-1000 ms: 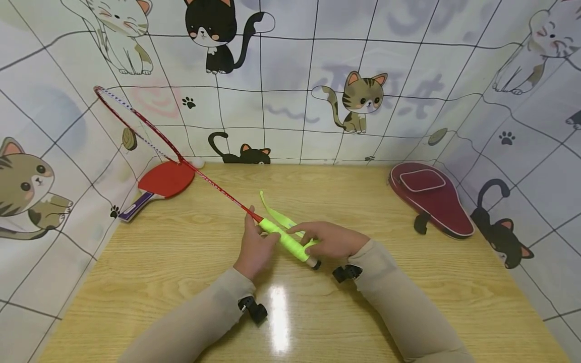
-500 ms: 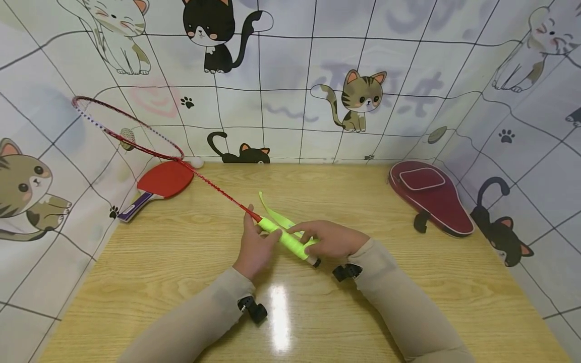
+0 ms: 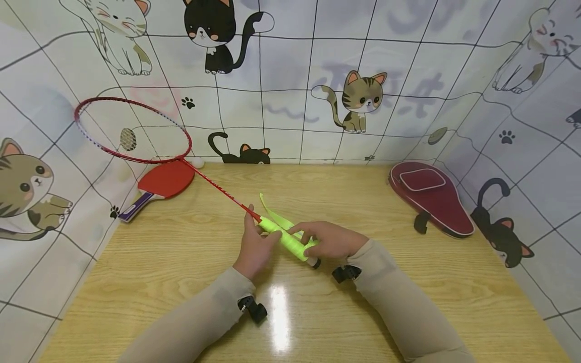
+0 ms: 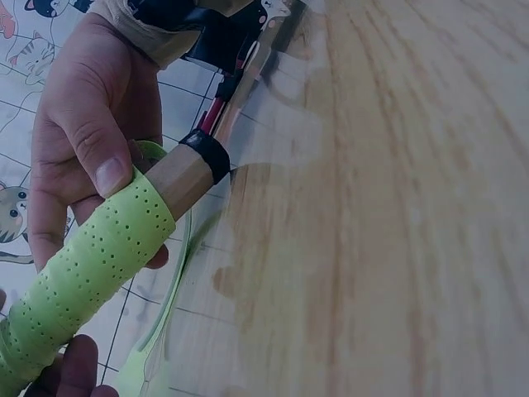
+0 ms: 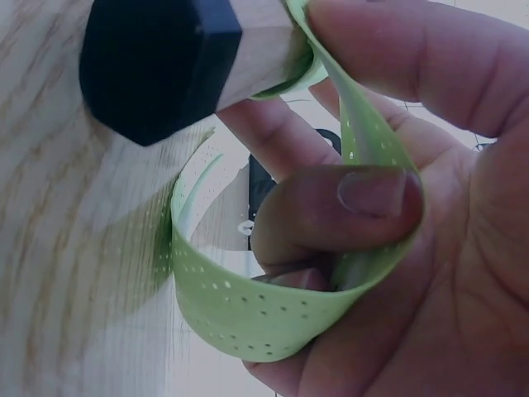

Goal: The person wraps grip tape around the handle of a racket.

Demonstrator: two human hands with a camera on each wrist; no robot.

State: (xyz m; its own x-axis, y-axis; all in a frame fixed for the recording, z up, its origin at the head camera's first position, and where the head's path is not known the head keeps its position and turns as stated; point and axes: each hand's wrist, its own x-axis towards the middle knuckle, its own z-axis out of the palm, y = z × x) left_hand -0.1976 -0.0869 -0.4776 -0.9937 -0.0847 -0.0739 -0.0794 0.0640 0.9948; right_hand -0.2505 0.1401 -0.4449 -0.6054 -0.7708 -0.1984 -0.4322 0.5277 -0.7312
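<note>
A red badminton racket (image 3: 222,190) slants across the head view, its frame raised at the far left. Perforated yellow-green overgrip tape (image 4: 91,256) is wound over most of its handle. Bare wood and the black butt cap (image 5: 157,66) show at the near end. My left hand (image 3: 255,247) holds the wrapped handle near the shaft, thumb on top. At the butt end, my right hand (image 3: 333,238) grips the tape, its thumb pressing the last wrap in the left wrist view. A loop of loose tape (image 5: 256,318) passes round a curled finger, and the tail lies beyond the handle.
A red table tennis bat (image 3: 167,179) lies at the back left, a white ball (image 3: 197,162) beside it. At the back right lies a dark red bat case (image 3: 426,196). Cat-patterned walls (image 3: 290,111) border the wooden table (image 3: 181,262) at the back and sides.
The racket has turned about its shaft, so its head goes from nearly edge-on to a wide oval. Both hands stay in almost the same place, the right still on the tape.
</note>
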